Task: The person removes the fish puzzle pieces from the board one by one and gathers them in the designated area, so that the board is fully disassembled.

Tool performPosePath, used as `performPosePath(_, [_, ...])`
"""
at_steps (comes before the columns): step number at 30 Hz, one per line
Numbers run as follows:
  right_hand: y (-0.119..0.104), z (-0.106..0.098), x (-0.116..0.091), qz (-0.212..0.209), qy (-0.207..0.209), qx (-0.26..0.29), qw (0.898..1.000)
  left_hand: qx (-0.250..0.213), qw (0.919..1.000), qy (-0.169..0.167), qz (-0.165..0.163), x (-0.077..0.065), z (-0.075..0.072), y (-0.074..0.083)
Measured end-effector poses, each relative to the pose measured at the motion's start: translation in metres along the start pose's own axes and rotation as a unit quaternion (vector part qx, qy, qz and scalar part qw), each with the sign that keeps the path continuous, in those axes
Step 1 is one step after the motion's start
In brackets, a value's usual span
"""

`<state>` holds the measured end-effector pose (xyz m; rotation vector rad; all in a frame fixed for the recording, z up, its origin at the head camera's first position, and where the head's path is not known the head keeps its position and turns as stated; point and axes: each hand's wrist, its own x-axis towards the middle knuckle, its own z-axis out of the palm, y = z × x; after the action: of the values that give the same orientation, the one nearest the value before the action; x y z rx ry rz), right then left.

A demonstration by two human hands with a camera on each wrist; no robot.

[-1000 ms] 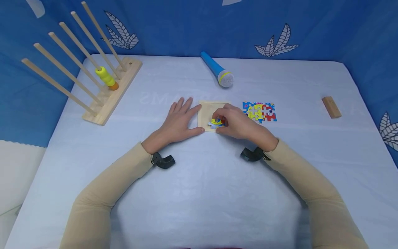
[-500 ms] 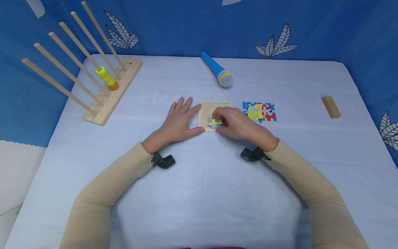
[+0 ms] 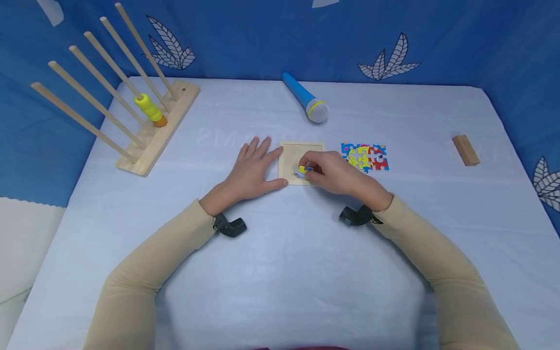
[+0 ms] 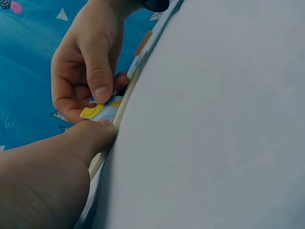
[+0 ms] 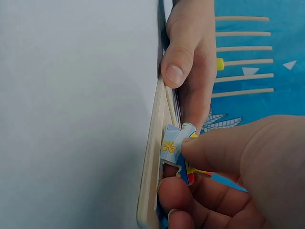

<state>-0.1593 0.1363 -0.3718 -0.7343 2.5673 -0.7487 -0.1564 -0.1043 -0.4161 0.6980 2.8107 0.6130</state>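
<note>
My left hand (image 3: 249, 177) lies spread on the table, its thumb and index finger touching the left edge of a small square wooden puzzle tray (image 3: 290, 146). Over the tray's lower right, my right hand (image 3: 334, 170) pinches a jigsaw puzzle piece (image 5: 172, 143) between thumb and fingers. Light blue with a yellow flower, yellow and red show on it; whether it is one piece or several joined, I cannot tell. In the right wrist view it is tilted up within the tray frame. Right of the tray lies a block of joined puzzle pieces (image 3: 360, 156), partly behind the right hand.
A blue toy microphone (image 3: 304, 97) lies behind the tray. At the back left stands a wooden peg rack (image 3: 150, 146) with tall rods and yellow and orange beads (image 3: 150, 109) on one rod. A small wooden block (image 3: 466, 150) lies far right. Blue cloth (image 3: 280, 39) hangs behind the table.
My right hand has shifted very slightly and tilted the puzzle piece, so less of its printed face shows in the head view. The left hand has stayed put.
</note>
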Motion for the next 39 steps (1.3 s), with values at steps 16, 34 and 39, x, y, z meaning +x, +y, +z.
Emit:
performPosePath(16, [0.016,-0.026,-0.017,0.039,0.029,0.006,0.999,0.003,1.0,-0.001,-0.004,-0.001,0.0,0.002])
performPosePath(34, [0.073,-0.05,-0.077,0.13,0.055,-0.024,0.99,0.0,1.0,-0.004,-0.007,-0.002,0.001,0.001])
performPosePath(39, [0.075,-0.049,-0.08,0.13,0.037,-0.015,0.991,0.005,0.9999,-0.007,-0.01,-0.001,0.001,0.001])
